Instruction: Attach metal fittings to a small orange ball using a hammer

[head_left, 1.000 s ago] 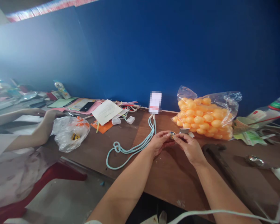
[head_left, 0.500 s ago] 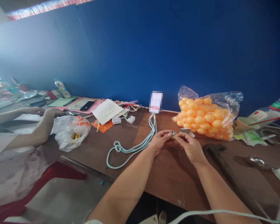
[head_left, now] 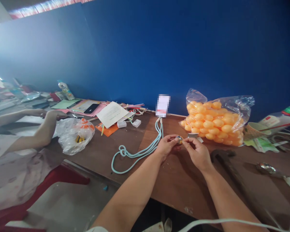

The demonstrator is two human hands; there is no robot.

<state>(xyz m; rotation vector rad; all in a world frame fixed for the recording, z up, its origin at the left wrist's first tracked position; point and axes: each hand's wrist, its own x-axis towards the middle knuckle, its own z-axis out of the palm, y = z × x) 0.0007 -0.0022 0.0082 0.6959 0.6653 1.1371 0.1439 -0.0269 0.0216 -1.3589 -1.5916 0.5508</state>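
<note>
Between my two hands, above the brown table point(head_left: 125, 146), is a small shiny round piece point(head_left: 179, 139), silver with a yellowish side; its exact kind is too small to make out. The fingers and thumb of my left hand point(head_left: 168, 145) pinch it from the left. From the other side, my right hand point(head_left: 195, 150) has its thumb and fingertips closed at the piece's right edge. Just beyond my fingers stands a clear plastic bag of orange balls point(head_left: 212, 124). A light blue cord point(head_left: 135, 154) lies looped left of my left hand.
A badge point(head_left: 162, 106) leans against the blue partition point(head_left: 159, 48). Papers point(head_left: 112, 114), small white boxes point(head_left: 136, 123) and a plastic bag point(head_left: 74, 137) lie leftward, near another person's arms point(head_left: 40, 130). A dark curved bar point(head_left: 232, 180) and a shiny metallic object point(head_left: 267, 168) are at right.
The view has shifted slightly, so the table things sit a little further right. Both hands keep their pinch on the small piece, with hardly any motion.
</note>
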